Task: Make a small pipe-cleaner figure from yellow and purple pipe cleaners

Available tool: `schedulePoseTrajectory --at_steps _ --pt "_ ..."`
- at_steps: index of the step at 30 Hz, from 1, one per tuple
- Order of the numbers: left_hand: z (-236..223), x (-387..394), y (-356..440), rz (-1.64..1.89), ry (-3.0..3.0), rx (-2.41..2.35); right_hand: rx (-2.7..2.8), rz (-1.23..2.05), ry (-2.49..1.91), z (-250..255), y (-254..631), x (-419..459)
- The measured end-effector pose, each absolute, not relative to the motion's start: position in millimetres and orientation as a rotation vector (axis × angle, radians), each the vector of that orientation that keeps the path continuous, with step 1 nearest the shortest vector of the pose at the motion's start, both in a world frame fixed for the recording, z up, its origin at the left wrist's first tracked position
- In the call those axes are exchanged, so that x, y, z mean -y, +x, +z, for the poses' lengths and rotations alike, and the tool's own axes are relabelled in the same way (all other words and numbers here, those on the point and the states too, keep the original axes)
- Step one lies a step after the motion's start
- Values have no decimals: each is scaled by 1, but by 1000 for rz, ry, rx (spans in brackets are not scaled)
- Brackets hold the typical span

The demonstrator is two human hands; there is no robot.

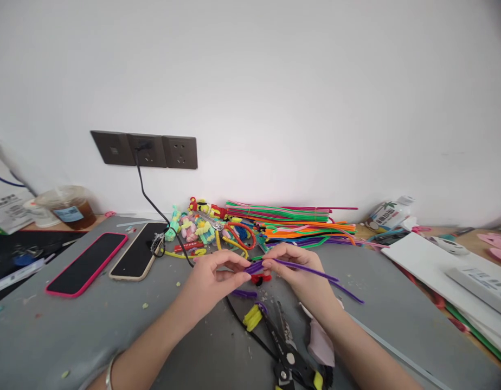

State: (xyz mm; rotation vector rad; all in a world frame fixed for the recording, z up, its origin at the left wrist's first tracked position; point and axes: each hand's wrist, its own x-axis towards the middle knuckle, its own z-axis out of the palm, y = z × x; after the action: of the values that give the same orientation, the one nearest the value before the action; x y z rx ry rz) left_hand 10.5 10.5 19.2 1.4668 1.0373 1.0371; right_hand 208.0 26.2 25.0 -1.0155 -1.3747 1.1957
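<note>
Purple fuzzy stems point(256, 267) sit between the two hands, above the grey table point(181, 336), loose ends trailing past the right. From where I stand, the left hand point(212, 283) pinches one end between thumb and fingers; the right hand point(310, 283) pinches close beside it. If either pinch slackens, the strands could slip or fan apart; too sharp a bend might leave a kink. Nearer the person lie pliers point(290, 358), where a dropped stem might catch. Brightly coloured stems point(307, 231) lie behind, by the wall.
</note>
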Motion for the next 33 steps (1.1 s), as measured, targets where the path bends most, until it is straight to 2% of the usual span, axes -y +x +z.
schedulePoseTrajectory --at_steps 8,21,26,33 --pt "13 -8 13 1306 1729 -1099 1360 1184 -1028 30 205 -22" --pt "17 -7 14 1480 1967 -1083 1278 1330 -933 21 206 -23" --pt "16 -7 15 1387 1909 -1093 1298 1350 -917 18 207 -24" --pt "25 -4 14 1021 1719 -1032 1379 1344 -1003 27 210 -26"
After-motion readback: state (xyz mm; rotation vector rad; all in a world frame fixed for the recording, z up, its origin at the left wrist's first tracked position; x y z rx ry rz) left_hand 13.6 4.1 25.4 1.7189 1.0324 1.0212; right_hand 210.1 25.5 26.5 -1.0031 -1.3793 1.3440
